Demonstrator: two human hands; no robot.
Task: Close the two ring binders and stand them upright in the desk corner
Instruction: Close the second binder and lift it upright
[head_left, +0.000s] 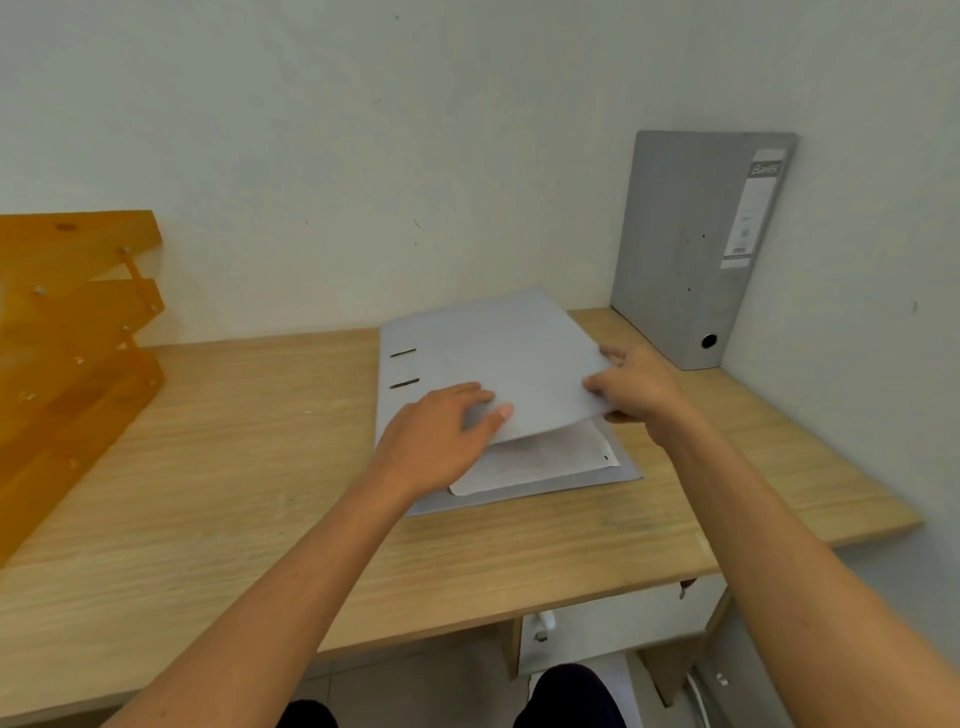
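One grey ring binder (691, 249) stands upright and closed in the far right corner of the wooden desk (208, 467), against both walls. A second grey binder (498, 343) lies flat on the desk, its front cover slightly raised at the near right, with white sheets (545, 457) showing under it. My left hand (441, 436) rests flat on top of the cover, fingers spread. My right hand (634, 384) grips the cover's right edge, thumb on top and fingers beneath.
An orange tiered document tray (72, 338) stands at the desk's left end against the wall. White walls border the desk at the back and right. Below the front edge is a drawer unit (613, 629), and my knees show at the bottom.
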